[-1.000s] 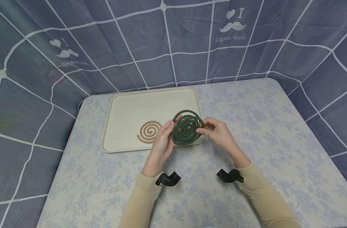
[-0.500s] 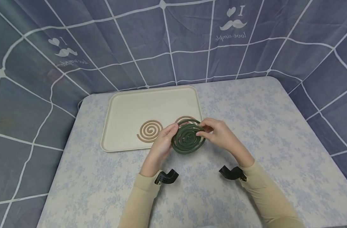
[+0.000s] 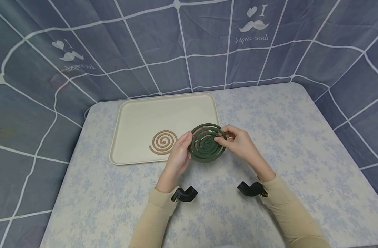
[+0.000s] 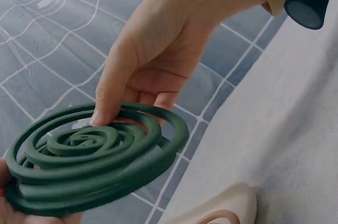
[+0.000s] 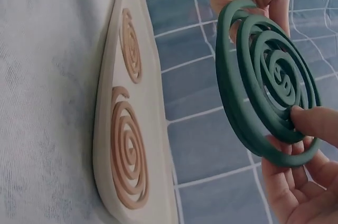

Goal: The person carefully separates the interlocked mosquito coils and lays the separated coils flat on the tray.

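Observation:
Stacked green mosquito coils [image 3: 208, 146], apparently two nested together, are held tilted above the tray's front right corner in the head view. My left hand [image 3: 178, 151] grips their left rim, thumb on top. At the right side, my right hand [image 3: 239, 142] pinches them, its thumb reaching onto the inner rings. The right wrist view shows the green coils [image 5: 253, 89] edge-on, with a gap between layers. On the cream tray [image 3: 142, 115] lies a brown mosquito coil [image 3: 163, 143]. A second brown coil [image 5: 129, 152] appears in the right wrist view; green rings hide it from the head view.
A table [image 3: 269, 113] with a pale blue floral cloth lies under everything. Behind and at both sides hangs a blue-grey checked curtain [image 3: 207, 38]. Black wrist devices [image 3: 184, 194] sit on both forearms.
The green coils dipped toward me, uncovering a brown coil behind, then rose again and cover it now. Their layers lie closer together than a second ago. Both hands keep hold.

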### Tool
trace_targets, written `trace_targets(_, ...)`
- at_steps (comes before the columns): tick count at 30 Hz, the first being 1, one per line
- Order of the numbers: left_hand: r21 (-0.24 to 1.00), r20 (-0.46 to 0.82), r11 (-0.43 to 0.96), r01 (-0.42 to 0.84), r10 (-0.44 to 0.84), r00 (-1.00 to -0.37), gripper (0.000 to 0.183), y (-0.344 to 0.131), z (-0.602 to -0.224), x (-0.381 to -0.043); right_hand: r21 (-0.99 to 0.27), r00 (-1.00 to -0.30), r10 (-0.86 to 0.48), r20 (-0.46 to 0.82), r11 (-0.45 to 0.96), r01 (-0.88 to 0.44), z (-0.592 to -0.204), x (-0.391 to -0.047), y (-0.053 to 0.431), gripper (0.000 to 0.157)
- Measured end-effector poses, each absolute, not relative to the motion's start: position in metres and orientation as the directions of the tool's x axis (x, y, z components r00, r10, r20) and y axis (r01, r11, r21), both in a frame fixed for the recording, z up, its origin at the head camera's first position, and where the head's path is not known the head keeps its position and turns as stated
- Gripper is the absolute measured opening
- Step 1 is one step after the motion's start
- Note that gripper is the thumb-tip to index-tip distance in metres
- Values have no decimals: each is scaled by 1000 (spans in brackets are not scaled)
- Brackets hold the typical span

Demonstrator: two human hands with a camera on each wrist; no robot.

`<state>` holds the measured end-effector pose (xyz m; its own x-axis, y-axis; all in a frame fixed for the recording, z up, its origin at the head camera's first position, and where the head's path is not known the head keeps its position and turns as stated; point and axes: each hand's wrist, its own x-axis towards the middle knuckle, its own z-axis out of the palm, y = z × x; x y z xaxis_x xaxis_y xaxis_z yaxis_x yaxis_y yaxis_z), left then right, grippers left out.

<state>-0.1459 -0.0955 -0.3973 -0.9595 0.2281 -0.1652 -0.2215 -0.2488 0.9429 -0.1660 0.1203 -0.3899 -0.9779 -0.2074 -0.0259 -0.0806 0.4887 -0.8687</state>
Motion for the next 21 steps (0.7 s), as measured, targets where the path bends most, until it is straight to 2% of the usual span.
trace_targets(6, 931, -170, -272, -242, 262, -950, 46, -97, -398, -146, -889, -977, -207, -59, 455, -43, -390, -167, 122, 19)
trace_targets(8, 933, -170, -258, -250, 295, -940, 45, -98, -398, -147, -879, -973, -231, -15, 467, -97, -389, -166, 122, 18)
trace_targets(13, 951, -213, -132, -281, 383, -899, 46, -99, -400, -150, -791, -924, -349, 158, 515, -330, -386, -166, 120, 16)
trace_targets(15, 954, -222, -100, -284, 405, -887, 45, -99, -401, -150, -771, -906, -380, 184, 516, -373, -384, -166, 119, 17)
trace_targets(21, 955, -208, -125, -269, 364, -908, 42, -98, -400, -149, -804, -920, -369, 128, 505, -314, -382, -165, 121, 24)
